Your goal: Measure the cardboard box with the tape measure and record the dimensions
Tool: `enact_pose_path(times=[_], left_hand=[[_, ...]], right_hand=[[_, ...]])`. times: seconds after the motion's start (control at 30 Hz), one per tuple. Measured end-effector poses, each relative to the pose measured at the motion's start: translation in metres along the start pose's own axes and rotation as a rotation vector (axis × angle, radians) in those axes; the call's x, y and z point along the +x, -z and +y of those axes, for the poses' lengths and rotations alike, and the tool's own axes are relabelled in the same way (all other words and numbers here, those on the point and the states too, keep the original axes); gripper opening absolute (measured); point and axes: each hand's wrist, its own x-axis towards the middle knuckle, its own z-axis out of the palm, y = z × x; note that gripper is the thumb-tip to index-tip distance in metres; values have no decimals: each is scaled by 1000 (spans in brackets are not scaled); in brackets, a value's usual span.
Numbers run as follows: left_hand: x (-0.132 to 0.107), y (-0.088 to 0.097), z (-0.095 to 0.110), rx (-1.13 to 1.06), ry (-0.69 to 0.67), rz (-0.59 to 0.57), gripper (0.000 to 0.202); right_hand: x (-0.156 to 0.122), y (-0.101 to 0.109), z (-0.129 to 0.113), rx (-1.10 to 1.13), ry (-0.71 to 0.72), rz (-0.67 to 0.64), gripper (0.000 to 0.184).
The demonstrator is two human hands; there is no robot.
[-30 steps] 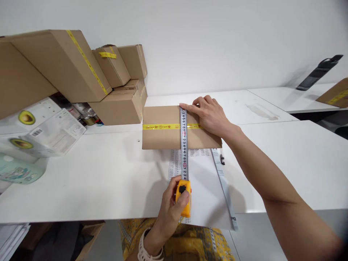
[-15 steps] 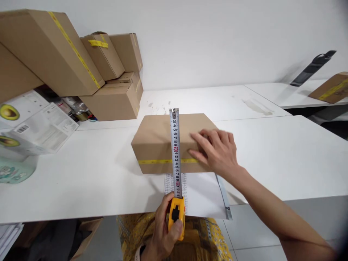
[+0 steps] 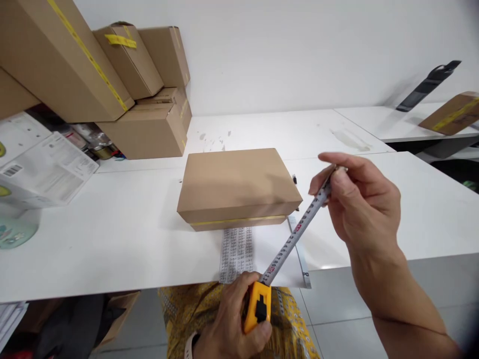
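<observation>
The fingers (image 3: 339, 160) of the right hand (image 3: 359, 204) pinch the tip of a tape blade (image 3: 295, 234), thumb and forefinger closed on it. The blade is a straight diagonal rising from lower left to upper right, in the air just right of a closed cardboard box (image 3: 237, 182). Its lower end enters a yellow tape case (image 3: 257, 305), gripped in the left hand (image 3: 232, 326) at the near edge of the white table (image 3: 112, 239). The right forearm reaches in from the lower right.

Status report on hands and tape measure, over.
Left hand grips tape measure case. Right hand pinches blade end, clear of box. Box flat on table.
</observation>
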Motion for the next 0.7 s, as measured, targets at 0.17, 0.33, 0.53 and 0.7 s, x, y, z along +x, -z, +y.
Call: enact_pose_path(times=[0.17,0.33,0.53,0.7], left_hand=[[3,-1,7,-71,-113,59,92],[20,13,22,-2,-414,321,91],[75,78,80,483,-876,626,69],[131,109,119,1007,-999,447,43]], right_hand=[[-59,-24,-4,-110,164,-356,34],[-89,-39,18,-295,647,-299,47],[-100,-24,40,-492,304,77,51],[-143,-25,46,-612,186,-515,47]])
